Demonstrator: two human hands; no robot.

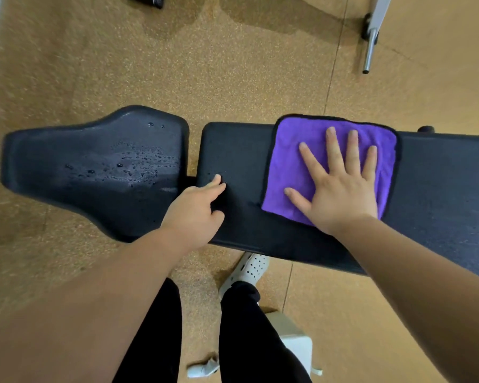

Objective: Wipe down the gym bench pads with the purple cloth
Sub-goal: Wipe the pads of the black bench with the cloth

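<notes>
- Right hand (pixel 340 194), fingers spread flat, pressed purple cloth (pixel 288 161) on back pad (pixel 233 150)
- Droplet-wet seat pad (pixel 94 167) lay frame-left of cloth; left hand (pixel 197 214) nearer it, grip unclear

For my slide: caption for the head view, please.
Right hand presses purple cloth on long pad; left hand touches its end; seat pad wet.

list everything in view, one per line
seat pad: one, black, left, droplets on it
long pad: one, black, right of the seat pad
purple cloth: one, purple, flat on the long pad
floor: one, tan, all around
metal frame: one, silver, top right
box: one, off-white, on the floor, bottom
shoes: two, white, on the floor
trousers: one, black, bottom centre
left hand: one, on the long pad's left end
right hand: one, spread flat on the purple cloth
</notes>
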